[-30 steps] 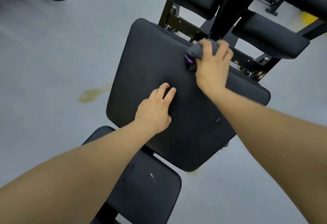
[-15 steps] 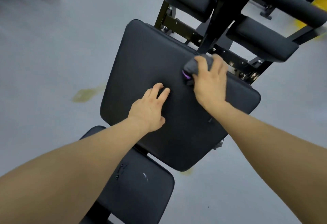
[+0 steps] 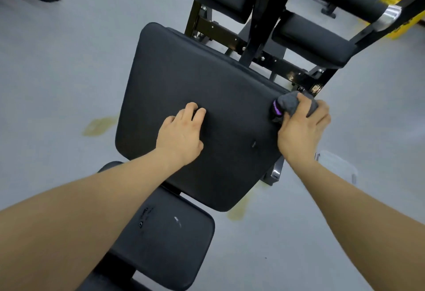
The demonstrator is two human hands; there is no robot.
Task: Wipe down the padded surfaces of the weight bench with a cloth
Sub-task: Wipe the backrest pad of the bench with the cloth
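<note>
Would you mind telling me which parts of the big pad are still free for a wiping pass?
The big pad is bare along its far edge and left side, and between the left hand and the right hand. The right corner is crowded: the right hand grips the cloth there.

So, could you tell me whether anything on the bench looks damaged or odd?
Yes: the smaller seat pad has small light scuffs or nicks, and the large pad shows one small mark. Yellowish stains mark the floor beside it.
</note>
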